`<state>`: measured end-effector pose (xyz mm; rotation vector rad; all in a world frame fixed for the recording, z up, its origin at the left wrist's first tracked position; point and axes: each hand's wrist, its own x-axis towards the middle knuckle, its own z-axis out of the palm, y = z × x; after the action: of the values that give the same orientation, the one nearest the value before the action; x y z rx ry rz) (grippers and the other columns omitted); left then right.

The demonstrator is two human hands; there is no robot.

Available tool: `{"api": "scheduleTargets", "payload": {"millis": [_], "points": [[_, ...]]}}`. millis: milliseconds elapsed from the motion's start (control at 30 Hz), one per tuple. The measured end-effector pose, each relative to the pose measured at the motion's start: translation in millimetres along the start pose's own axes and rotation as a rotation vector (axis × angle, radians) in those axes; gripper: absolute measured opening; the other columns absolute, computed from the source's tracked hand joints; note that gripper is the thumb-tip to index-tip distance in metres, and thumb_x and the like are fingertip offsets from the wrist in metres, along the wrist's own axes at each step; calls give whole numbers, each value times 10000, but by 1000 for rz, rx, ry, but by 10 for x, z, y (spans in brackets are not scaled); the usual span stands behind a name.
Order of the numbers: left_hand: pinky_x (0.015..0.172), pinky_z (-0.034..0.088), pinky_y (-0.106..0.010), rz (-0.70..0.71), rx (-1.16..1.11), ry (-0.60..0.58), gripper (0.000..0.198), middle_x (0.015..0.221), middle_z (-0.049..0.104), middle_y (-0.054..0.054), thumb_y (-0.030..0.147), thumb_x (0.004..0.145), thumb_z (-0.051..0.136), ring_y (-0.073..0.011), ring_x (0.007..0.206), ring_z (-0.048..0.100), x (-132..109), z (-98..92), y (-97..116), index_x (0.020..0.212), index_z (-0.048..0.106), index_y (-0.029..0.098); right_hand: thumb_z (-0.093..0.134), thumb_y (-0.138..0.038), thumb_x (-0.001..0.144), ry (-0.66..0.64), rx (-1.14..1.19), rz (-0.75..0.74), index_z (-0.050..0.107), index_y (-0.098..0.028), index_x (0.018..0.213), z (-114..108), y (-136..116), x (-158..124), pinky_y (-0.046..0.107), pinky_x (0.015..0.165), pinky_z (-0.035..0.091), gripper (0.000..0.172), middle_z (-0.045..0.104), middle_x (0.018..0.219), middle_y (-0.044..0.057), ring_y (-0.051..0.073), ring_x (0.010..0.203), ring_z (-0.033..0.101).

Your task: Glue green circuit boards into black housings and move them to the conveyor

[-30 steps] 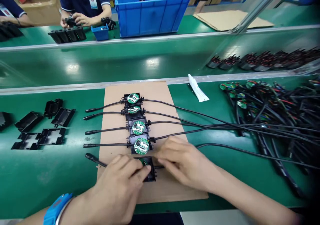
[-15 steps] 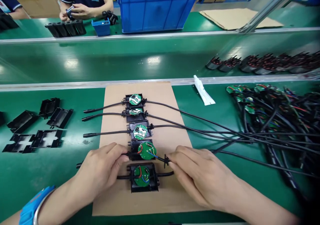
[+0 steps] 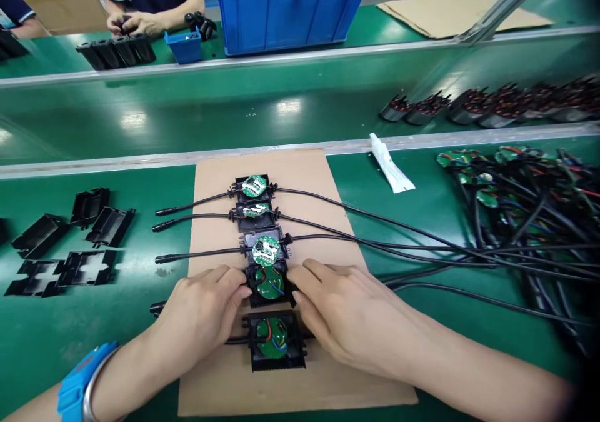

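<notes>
Both grips, left hand (image 3: 204, 309) and right hand (image 3: 342, 309), clamp opposite sides of the black case (image 3: 260, 301) second from the near edge of the cardboard (image 3: 225, 387).

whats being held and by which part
Left hand and right hand are at opposite ends of the second-nearest black case; exactly what they pinch is hidden.

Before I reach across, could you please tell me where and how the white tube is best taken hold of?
Probably pinch the white tube across its middle, coming down from above to grip its long edges. It lies slantwise on the green table, broad flat end nearer you, narrow end at the metal rail, and its upper side is uncovered.
</notes>
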<state>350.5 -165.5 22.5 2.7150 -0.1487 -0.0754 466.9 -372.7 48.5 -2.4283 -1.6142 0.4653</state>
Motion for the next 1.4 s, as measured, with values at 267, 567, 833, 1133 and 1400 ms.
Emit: {"api": "scheduleTargets", "payload": {"millis": [267, 567, 833, 1133, 1400], "points": [[625, 528, -278, 67, 13, 47, 161, 880, 664, -29, 171, 934, 437, -177, 750, 639, -55, -27, -76, 979, 590, 190, 422, -185, 882, -10, 9, -98, 587, -195, 1159, 147, 7, 88, 320, 496, 184, 323, 621, 850, 43, 184, 621, 584], [447, 475, -282, 184, 690, -72, 162, 682, 593, -58, 14, 690, 507, -206, 576, 556, -1, 64, 237, 762, 570, 146, 487, -153, 822, -54, 10, -65, 643, -130, 1034, 127, -115, 149, 315, 481, 210, 264, 638, 791, 63, 170, 584, 575], [675, 573, -356, 173, 270, 194, 273, 927, 645, -89, 51, 869, 442, -213, 790, 610, -60, -75, 70, 1095, 583, 109, 410, -217, 899, -62, 114, -38, 562, -179, 1133, 61, -35, 65, 305, 603, 348, 282, 645, 855, 60, 205, 715, 613], [922, 508, -425, 351, 109, 31, 297, 1142, 608, -104, 78, 904, 409, -242, 1023, 562, -8, 112, 142, 1141, 586, 101, 474, -161, 820, -130, 214, 89, 501, -190, 812, -128, 49, -26, 289, 621, 370, 40, 585, 749, 10, 167, 654, 536], [977, 472, -398, 323, 17, -31, 343, 1208, 608, -80, 34, 885, 400, -216, 1099, 554, -2, 139, 96, 1166, 573, 128, 405, -100, 878, 282, 133, -204, 494, -166, 733, 187, 118, -29, 274, 593, 361, 183, 520, 748, 39, 148, 665, 441]]}}
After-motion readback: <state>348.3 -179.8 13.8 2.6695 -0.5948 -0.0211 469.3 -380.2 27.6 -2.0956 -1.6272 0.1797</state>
